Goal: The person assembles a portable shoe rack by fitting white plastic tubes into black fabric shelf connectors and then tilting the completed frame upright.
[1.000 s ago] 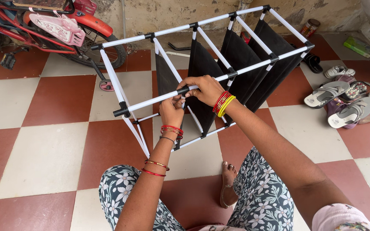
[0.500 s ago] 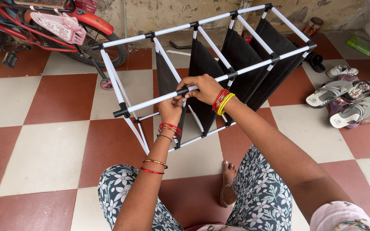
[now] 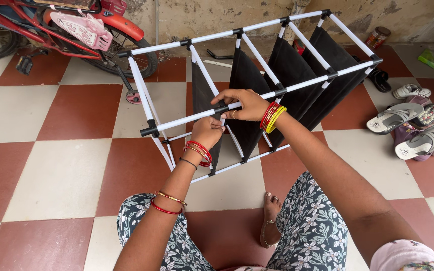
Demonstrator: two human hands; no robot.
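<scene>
Two hands grip the rack (image 3: 257, 75) on the checkered floor: the left hand (image 3: 208, 131) curls shut beneath its near white tube (image 3: 187, 119), the right hand (image 3: 244, 104) closes over the connector beside it. Beyond the rack leans a red bicycle (image 3: 71, 30).

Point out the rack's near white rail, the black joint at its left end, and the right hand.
near white rail (image 3: 187, 119), head view, bare tube.
black joint (image 3: 149, 131), head view, its middle.
right hand (image 3: 244, 104), head view, its back.
</scene>
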